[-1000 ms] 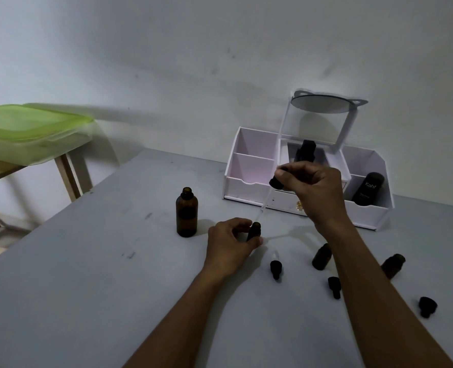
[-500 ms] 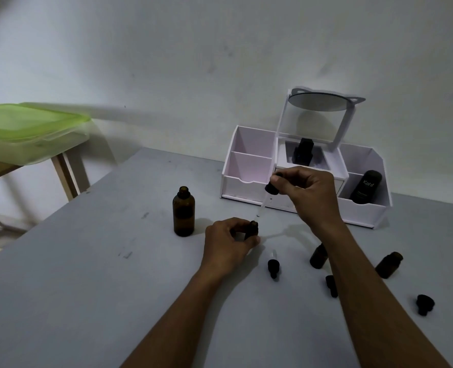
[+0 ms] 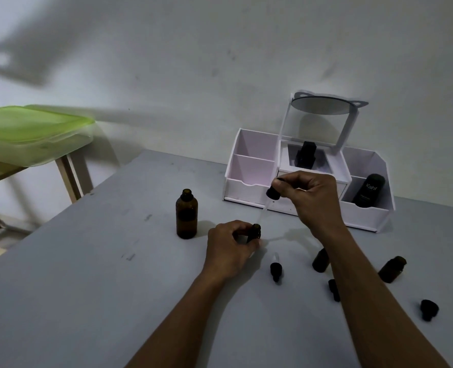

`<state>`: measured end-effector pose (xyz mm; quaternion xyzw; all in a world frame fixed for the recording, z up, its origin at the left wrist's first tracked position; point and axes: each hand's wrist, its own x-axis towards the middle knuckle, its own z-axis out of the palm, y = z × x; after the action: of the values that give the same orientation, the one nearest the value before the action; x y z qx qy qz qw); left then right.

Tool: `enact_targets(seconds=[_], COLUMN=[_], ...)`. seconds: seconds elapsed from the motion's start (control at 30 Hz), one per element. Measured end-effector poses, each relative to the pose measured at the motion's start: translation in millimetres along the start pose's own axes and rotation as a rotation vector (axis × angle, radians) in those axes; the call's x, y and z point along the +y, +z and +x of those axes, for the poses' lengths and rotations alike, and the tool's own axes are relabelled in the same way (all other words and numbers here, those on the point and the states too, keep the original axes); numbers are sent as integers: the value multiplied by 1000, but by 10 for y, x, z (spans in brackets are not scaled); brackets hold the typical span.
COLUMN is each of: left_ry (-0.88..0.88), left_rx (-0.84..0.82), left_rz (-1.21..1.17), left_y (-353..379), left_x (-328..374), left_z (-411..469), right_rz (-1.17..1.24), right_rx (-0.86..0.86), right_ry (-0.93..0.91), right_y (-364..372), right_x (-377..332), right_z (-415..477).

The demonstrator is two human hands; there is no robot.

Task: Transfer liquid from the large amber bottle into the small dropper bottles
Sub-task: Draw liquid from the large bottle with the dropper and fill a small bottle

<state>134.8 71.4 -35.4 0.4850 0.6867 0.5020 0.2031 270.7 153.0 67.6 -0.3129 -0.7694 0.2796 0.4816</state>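
Note:
The large amber bottle [image 3: 186,214] stands uncapped on the grey table [image 3: 87,288]. Just right of it, my left hand [image 3: 230,248] grips a small dropper bottle [image 3: 255,233] standing upright on the table. My right hand [image 3: 310,197] pinches the black bulb of a dropper [image 3: 272,193] above it; its glass tube slants down with the tip at the small bottle's mouth. Two more small amber bottles [image 3: 320,260] [image 3: 392,269] stand to the right, the first partly hidden by my right forearm.
A spare dropper [image 3: 275,270], a second one [image 3: 333,289] and a black cap [image 3: 429,309] lie on the table near my right arm. A white organiser [image 3: 252,166] with a mirror and dark bottles stands at the back. A green-lidded box [image 3: 31,134] sits on a wooden stand at left.
My right hand has shifted slightly with the dropper, whose tip stays at the small bottle's mouth. My left hand keeps its hold on that bottle.

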Motion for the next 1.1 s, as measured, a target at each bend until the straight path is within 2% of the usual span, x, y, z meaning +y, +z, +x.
enact_targets(seconds=[0.33,0.63,0.77,0.93,1.1], left_ry=[-17,-126,-168,-170,-160], left_rx=[-24,-22,124,345,342], left_rz=[-24,-195,-238,-208,-180], left_y=[-16,-392,-780,-1106,-1130], left_x=[26,-96,-237,-386,-437], left_z=[-24,-254,-367,-379,-256], right_rz=[59,226,365,412,394], right_rx=[-8,10,-23,-54,-54], right_ry=[1,-56,-51,-19,-4], right_y=[-54,95,354,662,830], right_x=[-131,-493,-670,-768,-752], right_z=[24,200,260,310,338])
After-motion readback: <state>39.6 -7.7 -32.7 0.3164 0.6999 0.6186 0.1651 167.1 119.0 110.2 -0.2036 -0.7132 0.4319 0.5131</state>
